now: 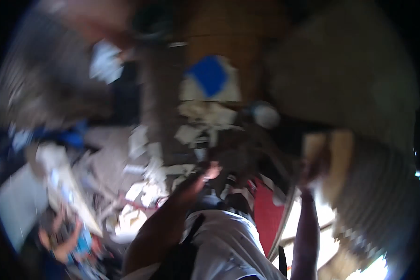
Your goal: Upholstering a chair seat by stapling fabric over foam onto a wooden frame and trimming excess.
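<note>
My right hand [311,171], raised at the right and dark with blur, is closed on a tan flat piece [341,163] that looks like board or cardboard. A paler tan part [314,145] shows on the other side of the fingers; I cannot tell whether it is the same piece. My left hand [210,171] is in front of my body, over the littered floor. Motion smears its fingers, so their pose is unclear. Just beyond it is a small dark and grey object [201,148], and contact with the hand cannot be made out.
Pale scraps [149,186] litter the floor. A blue sheet [208,76] lies on pale material ahead, with a white round object [266,115] nearby. A red strip [267,214] runs beside my legs. Another person [67,238] is at lower left, near a long pale board [67,182].
</note>
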{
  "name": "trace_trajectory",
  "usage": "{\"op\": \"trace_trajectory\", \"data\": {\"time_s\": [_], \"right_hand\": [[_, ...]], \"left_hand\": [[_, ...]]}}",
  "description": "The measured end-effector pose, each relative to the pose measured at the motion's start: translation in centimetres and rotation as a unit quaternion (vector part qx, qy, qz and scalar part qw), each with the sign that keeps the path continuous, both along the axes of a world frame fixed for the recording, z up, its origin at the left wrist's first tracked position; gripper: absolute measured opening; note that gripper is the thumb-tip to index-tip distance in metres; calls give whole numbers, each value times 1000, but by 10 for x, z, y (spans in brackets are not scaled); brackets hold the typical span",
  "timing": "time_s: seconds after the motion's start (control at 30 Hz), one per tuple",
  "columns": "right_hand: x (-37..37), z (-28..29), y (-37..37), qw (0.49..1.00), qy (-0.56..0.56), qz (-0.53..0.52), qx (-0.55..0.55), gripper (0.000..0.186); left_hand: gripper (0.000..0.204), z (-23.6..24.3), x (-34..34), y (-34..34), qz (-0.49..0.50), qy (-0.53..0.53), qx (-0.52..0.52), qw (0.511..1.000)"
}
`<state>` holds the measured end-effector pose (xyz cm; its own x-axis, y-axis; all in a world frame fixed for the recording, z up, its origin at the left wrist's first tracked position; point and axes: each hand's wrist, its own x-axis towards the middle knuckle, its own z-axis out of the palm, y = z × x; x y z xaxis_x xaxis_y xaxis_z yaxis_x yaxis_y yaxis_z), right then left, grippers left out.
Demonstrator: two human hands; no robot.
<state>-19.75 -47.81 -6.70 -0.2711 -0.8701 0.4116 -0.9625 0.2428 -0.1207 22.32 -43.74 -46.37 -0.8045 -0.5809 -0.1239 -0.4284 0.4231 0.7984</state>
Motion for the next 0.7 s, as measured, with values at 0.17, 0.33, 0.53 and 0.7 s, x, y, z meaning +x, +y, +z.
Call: {"op": "trace_trajectory", "data": {"time_s": [0.17, 0.33, 0.53, 0.7], "right_hand": [[-17, -12, -5, 995, 92, -23, 27, 61], [-44, -35, -10, 988, 153, 5, -5, 57], [-77, -72, -27, 986, 150, 35, -65, 62], [-56, -73, -24, 935, 297, 108, -160, 69]], "left_hand": [[24, 44, -55, 7, 122, 20, 145, 982], [24, 118, 14, 4, 263, -80, 51, 960], [26, 155, 136, 147, 358, -329, 199, 851], [36, 195, 173, 339, 433, -331, 386, 744]]}}
